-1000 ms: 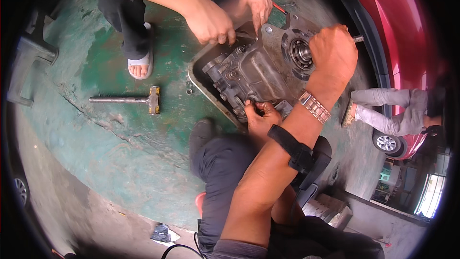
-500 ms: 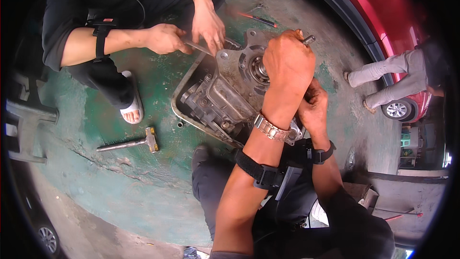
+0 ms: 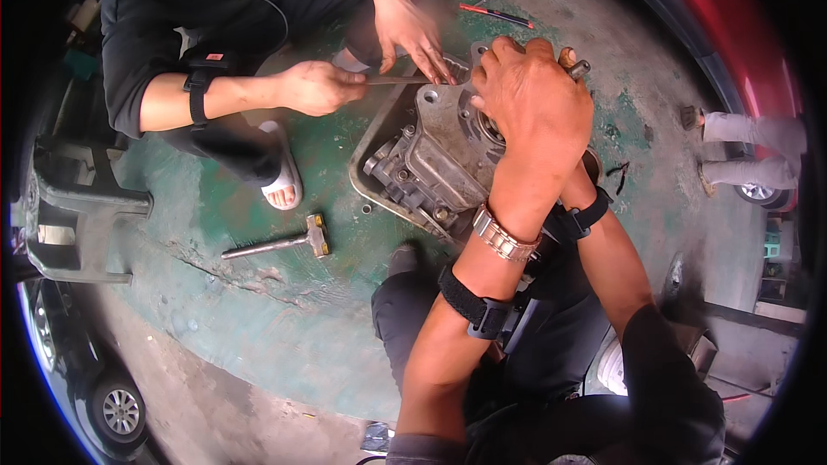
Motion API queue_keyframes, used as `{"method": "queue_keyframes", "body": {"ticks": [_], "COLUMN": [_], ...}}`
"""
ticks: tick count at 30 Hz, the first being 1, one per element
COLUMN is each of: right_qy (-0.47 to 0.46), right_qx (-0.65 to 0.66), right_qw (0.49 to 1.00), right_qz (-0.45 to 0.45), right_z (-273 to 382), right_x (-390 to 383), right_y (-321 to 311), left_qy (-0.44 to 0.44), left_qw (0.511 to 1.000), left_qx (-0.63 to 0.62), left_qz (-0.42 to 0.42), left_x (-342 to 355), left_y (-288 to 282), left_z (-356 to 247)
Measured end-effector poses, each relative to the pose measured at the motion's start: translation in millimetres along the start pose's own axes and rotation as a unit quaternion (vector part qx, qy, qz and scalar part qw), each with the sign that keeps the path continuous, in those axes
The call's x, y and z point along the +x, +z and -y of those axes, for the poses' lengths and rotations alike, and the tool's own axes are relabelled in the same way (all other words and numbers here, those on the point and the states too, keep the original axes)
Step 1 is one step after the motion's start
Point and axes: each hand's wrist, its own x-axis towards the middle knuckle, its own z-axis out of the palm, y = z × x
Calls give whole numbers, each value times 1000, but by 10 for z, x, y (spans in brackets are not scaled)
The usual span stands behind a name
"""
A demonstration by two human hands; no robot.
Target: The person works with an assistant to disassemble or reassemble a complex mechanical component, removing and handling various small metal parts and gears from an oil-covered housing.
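Observation:
My left hand (image 3: 538,99), with a watch on its wrist, is raised over the right part of a grey metal gear housing (image 3: 448,159). Its fingers are closed round a metal rod (image 3: 581,69), whose round end sticks out past them. My right hand (image 3: 575,185) is mostly hidden behind the left forearm, so its fingers do not show. Opposite me, a co-worker grips a long flat metal bar (image 3: 392,80) that reaches the housing's far edge. The co-worker's other hand (image 3: 413,39) rests there with fingers spread.
A hammer (image 3: 317,237) lies on the green floor left of the housing, which sits in a shallow metal pan (image 3: 366,142). Beyond is a red and black pen-like tool (image 3: 497,15). A grey plastic stool (image 3: 86,198) stands at left, a red car (image 3: 732,9) at far right.
The whole view has shifted, so everything sits further right. My right hand, partly visible before, has slipped behind my left wrist. The co-worker's bar lies more level now.

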Motion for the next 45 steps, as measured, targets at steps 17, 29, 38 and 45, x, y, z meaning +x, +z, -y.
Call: {"method": "queue_keyframes", "body": {"ticks": [17,29,38,45], "right_qy": [-147,-117,-116,-120], "right_qx": [-403,-400,-412,-372], "right_qw": [900,907,902,920], "right_qz": [-77,-68,-50,-39], "right_z": [-122,-120,-143,-126], "right_x": [88,95,125,80], "right_y": [-14,-4,-21,35], "left_qy": [-219,-140,-72,14], "left_qw": [974,987,991,988], "left_qx": [17,23,51,99], "left_qz": [64,80,100,120], "left_x": [-1087,-1762,-1598,-1504], "left_y": [-1153,-777,-792,-867], "left_z": [913,1723,1788,1773]}}
